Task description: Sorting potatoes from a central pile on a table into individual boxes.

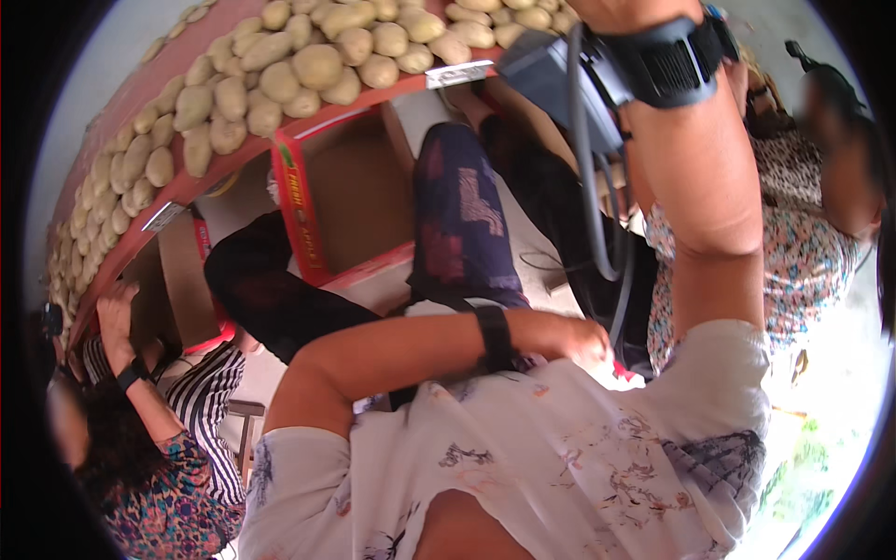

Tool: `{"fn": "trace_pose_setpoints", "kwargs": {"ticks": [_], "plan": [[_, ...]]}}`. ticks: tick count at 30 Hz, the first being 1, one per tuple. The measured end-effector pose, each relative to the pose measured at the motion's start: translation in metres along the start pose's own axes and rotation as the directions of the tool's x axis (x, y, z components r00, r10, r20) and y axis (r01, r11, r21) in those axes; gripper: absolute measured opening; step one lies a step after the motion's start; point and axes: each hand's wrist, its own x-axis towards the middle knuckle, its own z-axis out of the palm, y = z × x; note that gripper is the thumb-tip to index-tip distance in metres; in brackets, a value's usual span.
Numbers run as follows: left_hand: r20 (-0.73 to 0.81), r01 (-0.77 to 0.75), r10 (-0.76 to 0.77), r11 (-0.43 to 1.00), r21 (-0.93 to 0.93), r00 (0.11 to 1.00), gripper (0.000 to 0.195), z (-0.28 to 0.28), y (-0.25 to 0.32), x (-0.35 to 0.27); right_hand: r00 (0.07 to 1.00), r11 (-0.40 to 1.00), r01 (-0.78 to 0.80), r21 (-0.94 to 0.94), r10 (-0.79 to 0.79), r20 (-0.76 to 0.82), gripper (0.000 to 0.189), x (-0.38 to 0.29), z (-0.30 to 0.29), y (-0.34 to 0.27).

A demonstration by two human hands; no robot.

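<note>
My left hand (577, 343) is drawn across my waist to my right side, with a black band on its wrist. Its fingers look curled and blurred. A red item (625, 372) shows just beyond them, and a grey cable (621, 308) runs down close by; whether the hand grips either is unclear. My right arm is raised past the top edge, its hand out of view. Strapped to that forearm is a boxy grey device (567, 87) on a black strap (672, 63). Before me, many potatoes (318, 66) lie heaped on a red-edged table (224, 168).
Under the table stand an open red carton (301, 210) and another cardboard box (185, 273). White labels (458, 73) are fixed along the edge. At left a person (175, 483) has a hand at the table edge; another person (805, 259) is close on my right.
</note>
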Motion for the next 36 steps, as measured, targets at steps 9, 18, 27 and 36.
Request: {"fn": "trace_pose_setpoints", "kwargs": {"ticks": [9, 18, 27, 36], "plan": [[-0.308, -0.402, 0.323, 0.883, -0.244, 0.895, 0.036, -0.033, 0.080, -0.095, 0.955, 0.940, -0.295, 0.169, 0.295, 0.023, 0.031, -0.008, 0.019, 0.077], [-0.703, -0.125, -0.146, 0.939, -0.319, 0.696, 0.033, 0.043, 0.039, -0.228, 0.937, 0.702, -0.175, 0.691, 0.333, -0.101, 0.024, -0.004, 0.143, 0.144], [-0.748, 0.588, -0.350, 0.465, -0.662, -0.564, 0.036, 0.261, -0.044, -0.289, 0.887, 0.603, -0.446, 0.662, 0.398, 0.234, 0.018, 0.000, 0.227, 0.168], [-0.369, -0.161, -0.925, 0.380, -0.911, -0.093, 0.065, 0.532, -0.180, -0.177, 0.853, 0.624, -0.513, 0.589, 0.450, 0.265, 0.020, -0.002, 0.232, 0.187]]}}
